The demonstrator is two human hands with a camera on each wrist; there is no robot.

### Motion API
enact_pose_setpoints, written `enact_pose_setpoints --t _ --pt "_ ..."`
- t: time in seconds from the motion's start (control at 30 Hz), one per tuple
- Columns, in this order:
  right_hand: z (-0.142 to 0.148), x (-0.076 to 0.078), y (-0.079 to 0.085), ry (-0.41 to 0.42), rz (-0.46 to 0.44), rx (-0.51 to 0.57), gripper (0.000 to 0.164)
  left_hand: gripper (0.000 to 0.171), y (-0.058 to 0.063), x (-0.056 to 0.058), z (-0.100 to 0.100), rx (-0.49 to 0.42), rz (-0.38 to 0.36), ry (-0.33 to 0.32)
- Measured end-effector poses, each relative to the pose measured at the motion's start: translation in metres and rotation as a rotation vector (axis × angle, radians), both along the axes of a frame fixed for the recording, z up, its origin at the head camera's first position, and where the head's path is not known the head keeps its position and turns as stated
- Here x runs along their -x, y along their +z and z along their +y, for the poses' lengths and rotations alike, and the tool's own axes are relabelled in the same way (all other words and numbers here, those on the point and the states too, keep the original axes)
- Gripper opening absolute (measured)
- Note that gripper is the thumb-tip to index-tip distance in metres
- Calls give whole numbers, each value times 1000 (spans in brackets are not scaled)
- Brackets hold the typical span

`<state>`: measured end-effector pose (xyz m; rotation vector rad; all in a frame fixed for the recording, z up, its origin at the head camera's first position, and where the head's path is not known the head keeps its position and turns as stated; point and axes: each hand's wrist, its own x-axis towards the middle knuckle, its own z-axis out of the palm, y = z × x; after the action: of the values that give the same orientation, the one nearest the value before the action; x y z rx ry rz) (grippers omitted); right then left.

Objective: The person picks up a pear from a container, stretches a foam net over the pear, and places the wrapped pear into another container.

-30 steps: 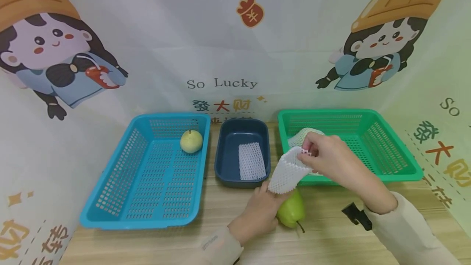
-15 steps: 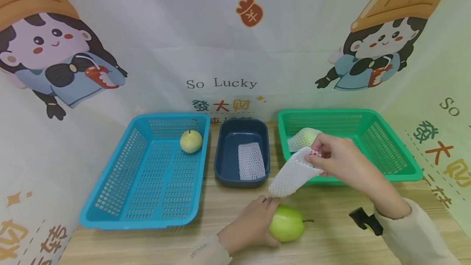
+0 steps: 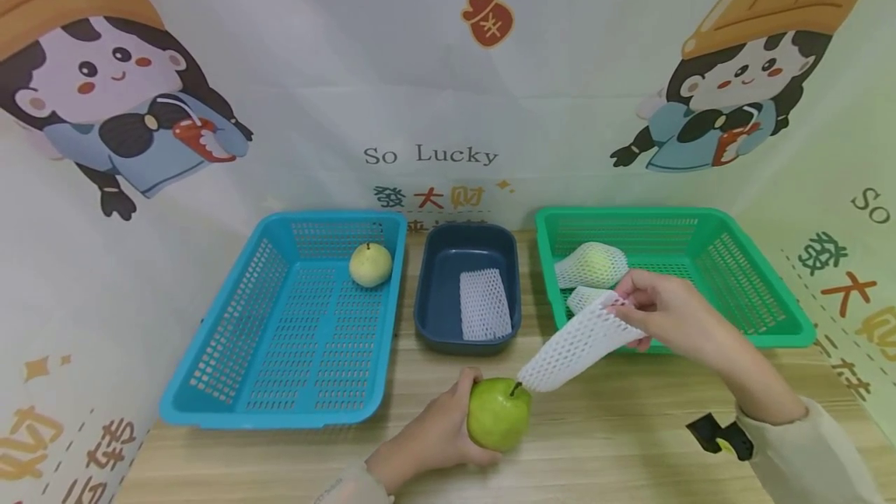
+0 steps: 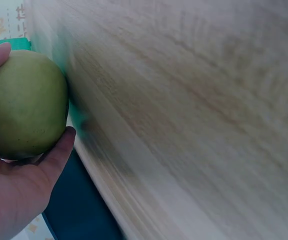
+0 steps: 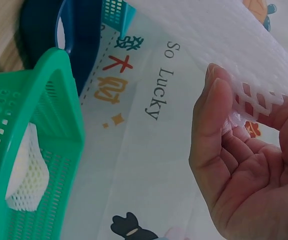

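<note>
Head: pear (image 3: 498, 414) in LH (image 3: 446, 428), net (image 3: 575, 347) in RH (image 3: 670, 311)

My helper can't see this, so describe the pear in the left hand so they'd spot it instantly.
Find the blue basket left of centre in the head view. Right of its near right corner, the left hand grips the green pear. Bright green skin sets it apart from the pale yellow fruit inside that basket.

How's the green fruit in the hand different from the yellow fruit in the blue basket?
The green fruit is green; the yellow fruit is pale yellow. The left hand holds the green fruit; the yellow fruit sits in the blue basket. Both are unwrapped, with dark stems.
</note>
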<state>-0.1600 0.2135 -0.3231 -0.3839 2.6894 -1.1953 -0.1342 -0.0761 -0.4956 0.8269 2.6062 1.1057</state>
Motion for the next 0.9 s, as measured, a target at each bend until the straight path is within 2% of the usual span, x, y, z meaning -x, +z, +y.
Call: enact_pose_setpoints --t 0.1,0.37,0.63,0.9 --pt "-2 0 -4 -6 -14 21 10 86 3 0 1 8 11 -7" --pt "-14 -3 -14 -6 -3 -11 14 85 7 -1 6 40 38 -15" --pt "-17 -4 -19 32 10 5 8 85 7 0 7 38 47 -30" --pt "-14 -6 -22 19 -13 41 4 86 5 0 8 57 58 -22"
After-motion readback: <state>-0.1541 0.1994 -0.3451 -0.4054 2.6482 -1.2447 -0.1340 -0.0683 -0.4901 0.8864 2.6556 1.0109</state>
